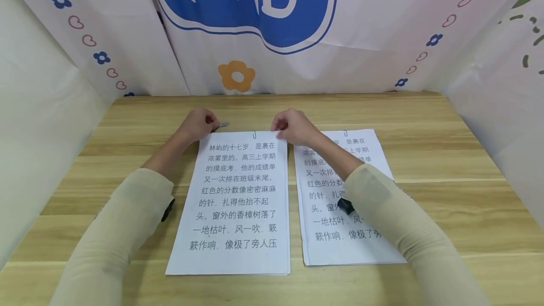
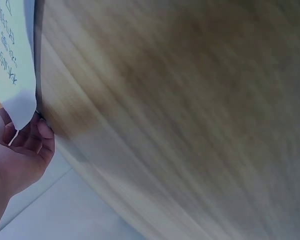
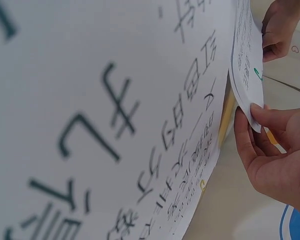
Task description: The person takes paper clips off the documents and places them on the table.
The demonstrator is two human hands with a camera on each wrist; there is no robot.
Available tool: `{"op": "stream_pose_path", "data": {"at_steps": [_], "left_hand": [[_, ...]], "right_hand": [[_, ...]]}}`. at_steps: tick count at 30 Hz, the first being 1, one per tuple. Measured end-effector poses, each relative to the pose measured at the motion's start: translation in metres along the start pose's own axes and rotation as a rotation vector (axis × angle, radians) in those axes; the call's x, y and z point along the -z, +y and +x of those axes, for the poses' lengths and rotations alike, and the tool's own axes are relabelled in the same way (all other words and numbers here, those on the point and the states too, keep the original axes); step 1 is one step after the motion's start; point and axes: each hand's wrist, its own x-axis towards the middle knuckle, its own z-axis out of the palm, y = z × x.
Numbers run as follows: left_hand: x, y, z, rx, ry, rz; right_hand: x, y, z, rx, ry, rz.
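A stack of white printed sheets (image 1: 240, 202) lies flat on the left, with a green paper clip (image 3: 258, 74) on its top edge. My left hand (image 1: 199, 125) is at its far left corner; in the left wrist view that corner runs between thumb and curled fingers (image 2: 46, 132). Just past these fingers shows a small grey object (image 1: 223, 124), its kind unclear. My right hand (image 1: 295, 127) pinches the far right corner between thumb (image 3: 262, 114) and fingers. Under the right forearm lies a second printed stack (image 1: 312, 249), with a yellow paper clip (image 3: 202, 185) at its top edge.
Both stacks lie on a wood-grain table (image 1: 446, 155), a narrow gap between them. A white cloth backdrop (image 1: 361, 60) with a blue printed shape and an orange flower (image 1: 236, 76) rises behind the far edge. Pale walls (image 1: 497, 89) flank both sides.
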Motion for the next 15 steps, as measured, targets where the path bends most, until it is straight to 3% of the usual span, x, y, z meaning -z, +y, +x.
{"op": "stream_pose_path", "data": {"at_steps": [15], "left_hand": [[0.0011, 0.0017, -0.0013, -0.003, 0.019, -0.006]], "right_hand": [[0.0005, -0.0037, -0.0016, -0.004, 0.004, -0.001]]}}
